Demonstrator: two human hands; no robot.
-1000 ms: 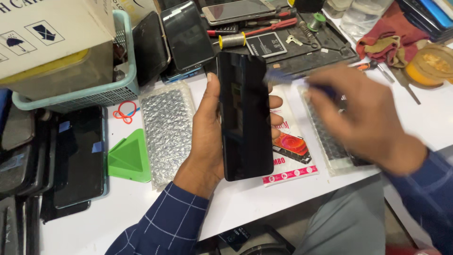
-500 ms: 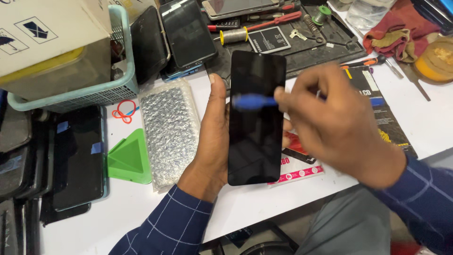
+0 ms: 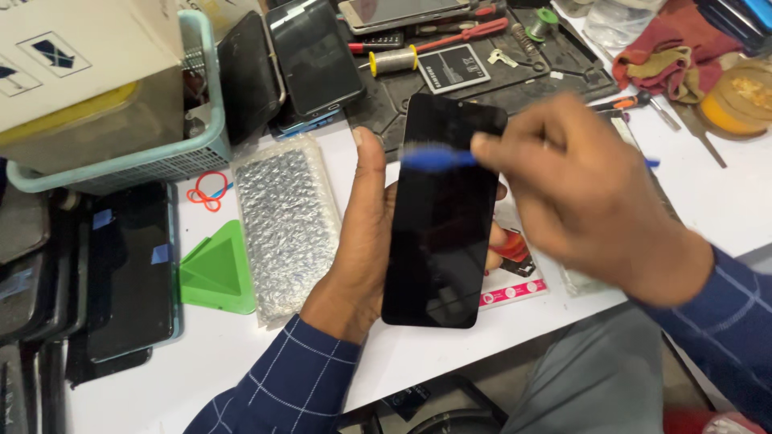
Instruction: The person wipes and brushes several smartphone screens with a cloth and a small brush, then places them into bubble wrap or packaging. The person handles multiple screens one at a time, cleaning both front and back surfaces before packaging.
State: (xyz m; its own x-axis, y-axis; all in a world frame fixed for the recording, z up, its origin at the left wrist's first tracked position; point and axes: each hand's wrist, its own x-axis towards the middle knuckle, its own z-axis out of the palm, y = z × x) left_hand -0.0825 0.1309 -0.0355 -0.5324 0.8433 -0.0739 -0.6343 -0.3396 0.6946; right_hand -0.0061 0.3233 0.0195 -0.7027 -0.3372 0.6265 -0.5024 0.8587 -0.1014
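At the centre of the frame the left hand [image 3: 362, 241] cradles a black phone screen panel [image 3: 442, 213] from behind, thumb lying along its left edge and fingertips showing past its right edge; the panel stands lengthwise, glass side up, above the white table [image 3: 241, 354]. The right hand [image 3: 587, 193], blurred, comes in from the right with fingers pressed together, pinching a thin blue tool [image 3: 434, 158] whose tip lies across the upper part of the panel.

Just left of the left hand a bubble-wrap pouch [image 3: 285, 221] lies flat on the table. Beside it, lower left of centre, sits a green triangular plastic piece [image 3: 217, 269], and above that a loop of red rubber bands [image 3: 207, 191]. Under the panel's right edge a printed card with a pink strip and a red picture [image 3: 515, 273] peeks out.

In the upper left a pale cardboard box [image 3: 80, 56] with a white square label bearing a dark mark sits in a light teal plastic basket [image 3: 205, 120]. Dark phones [image 3: 310, 52] lean against the basket's right side. Along the left edge more black screens [image 3: 129, 273] lie stacked.

At top centre a black work mat [image 3: 563, 60] holds a grey rectangular battery [image 3: 454, 68] with a pale label, a spool of wire [image 3: 394, 60] and a red-handled screwdriver [image 3: 462, 34]. In the upper right lie a red cloth [image 3: 659, 56] and a round orange tin [image 3: 736, 100].
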